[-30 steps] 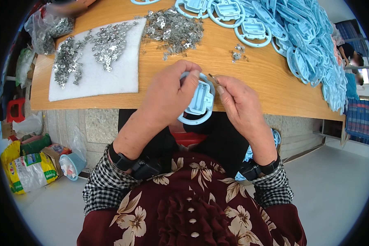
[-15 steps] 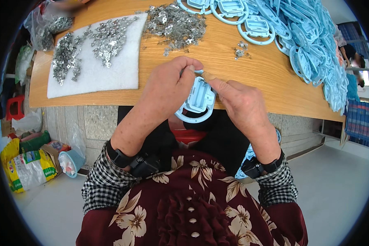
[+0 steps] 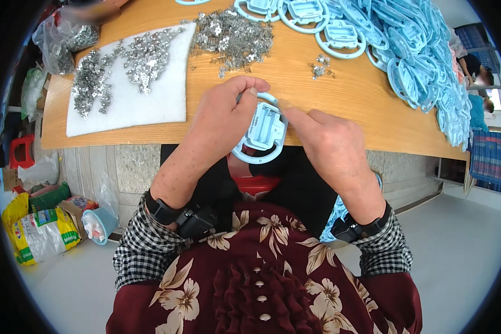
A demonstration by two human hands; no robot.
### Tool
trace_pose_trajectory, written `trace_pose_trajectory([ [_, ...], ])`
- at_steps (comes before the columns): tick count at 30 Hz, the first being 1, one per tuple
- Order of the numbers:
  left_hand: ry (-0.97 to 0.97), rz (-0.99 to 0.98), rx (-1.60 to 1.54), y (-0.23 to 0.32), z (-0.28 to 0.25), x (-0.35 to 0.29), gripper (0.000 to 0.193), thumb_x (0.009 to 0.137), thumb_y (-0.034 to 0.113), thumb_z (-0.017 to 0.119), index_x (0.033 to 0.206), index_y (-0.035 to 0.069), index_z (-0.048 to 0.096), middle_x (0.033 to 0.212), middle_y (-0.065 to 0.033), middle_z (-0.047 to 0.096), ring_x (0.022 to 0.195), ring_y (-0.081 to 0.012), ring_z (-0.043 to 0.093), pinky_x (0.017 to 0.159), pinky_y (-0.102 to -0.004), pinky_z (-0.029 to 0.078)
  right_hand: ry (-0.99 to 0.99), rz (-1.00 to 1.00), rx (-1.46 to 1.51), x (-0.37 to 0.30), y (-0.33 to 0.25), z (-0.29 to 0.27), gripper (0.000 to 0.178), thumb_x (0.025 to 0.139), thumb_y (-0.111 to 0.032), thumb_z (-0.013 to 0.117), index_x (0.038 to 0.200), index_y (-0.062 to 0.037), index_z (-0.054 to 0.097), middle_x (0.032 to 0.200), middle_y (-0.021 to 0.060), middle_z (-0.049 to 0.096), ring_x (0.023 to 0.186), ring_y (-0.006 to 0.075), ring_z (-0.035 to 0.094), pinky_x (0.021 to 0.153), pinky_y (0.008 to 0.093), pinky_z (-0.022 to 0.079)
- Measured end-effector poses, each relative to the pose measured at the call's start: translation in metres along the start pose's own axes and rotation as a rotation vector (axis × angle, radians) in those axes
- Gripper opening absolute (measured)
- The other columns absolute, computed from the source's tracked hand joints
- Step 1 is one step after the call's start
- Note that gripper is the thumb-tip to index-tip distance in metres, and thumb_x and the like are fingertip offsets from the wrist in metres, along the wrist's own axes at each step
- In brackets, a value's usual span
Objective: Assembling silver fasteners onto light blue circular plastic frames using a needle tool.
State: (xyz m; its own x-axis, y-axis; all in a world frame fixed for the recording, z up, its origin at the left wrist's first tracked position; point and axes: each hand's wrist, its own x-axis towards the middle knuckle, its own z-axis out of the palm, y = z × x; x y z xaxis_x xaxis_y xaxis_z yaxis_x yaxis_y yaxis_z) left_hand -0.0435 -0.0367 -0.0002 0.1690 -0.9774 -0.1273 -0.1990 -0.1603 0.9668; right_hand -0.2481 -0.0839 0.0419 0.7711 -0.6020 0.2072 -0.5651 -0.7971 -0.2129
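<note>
My left hand [image 3: 221,111] is closed on a light-blue plastic ring-shaped part [image 3: 266,127], gripping its upper left rim between thumb and fingers. The part looks like a small steering wheel with a rectangular recessed box in its middle. It is tilted over the table's front edge, above my lap. At its upper right rim, my right hand [image 3: 329,138] has curled fingers, the tips close to or touching the ring. Whatever those fingertips pinch, if anything, is too small to make out.
Small metal clips [image 3: 147,58] lie on a white foam sheet [image 3: 167,106] at left. Another metal heap [image 3: 234,36] sits beside it, with several loose pieces [image 3: 319,68] farther right. A large pile of blue parts [image 3: 423,61] covers the table's right side. A plastic bag [image 3: 53,44] stands far left.
My right hand has drawn slightly right, off the top of the recessed box to the ring's edge. The blue part has shifted a little left in my left hand, uncovering more of the box.
</note>
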Motion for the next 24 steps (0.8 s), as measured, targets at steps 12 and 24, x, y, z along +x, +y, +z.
trace_pose_trajectory([
  [12,-0.207,0.029,-0.383,0.01,0.0,-0.023,0.033,0.103,0.013,0.049,0.13,-0.002,0.058,0.107,-0.0046,0.067,0.091,-0.0078,0.064,0.081,-0.0234,0.052,-0.059,0.65,1.321,-0.011,0.0,0.01,0.037,0.104,-0.035,0.054,0.113,0.0001,0.061,0.073,-0.0043,0.055,0.061,0.003,0.045,0.053,0.0204,0.036],
  [24,-0.182,-0.06,-0.656,0.009,-0.003,-0.03,0.038,0.106,0.018,0.042,0.137,-0.002,0.05,0.116,-0.0129,0.067,0.101,-0.0186,0.067,0.084,-0.0299,0.056,0.232,0.451,0.965,-0.015,-0.023,0.017,0.02,0.101,-0.012,0.058,0.117,-0.0002,0.063,0.078,0.004,0.061,0.069,0.0133,0.058,0.065,0.028,0.048],
])
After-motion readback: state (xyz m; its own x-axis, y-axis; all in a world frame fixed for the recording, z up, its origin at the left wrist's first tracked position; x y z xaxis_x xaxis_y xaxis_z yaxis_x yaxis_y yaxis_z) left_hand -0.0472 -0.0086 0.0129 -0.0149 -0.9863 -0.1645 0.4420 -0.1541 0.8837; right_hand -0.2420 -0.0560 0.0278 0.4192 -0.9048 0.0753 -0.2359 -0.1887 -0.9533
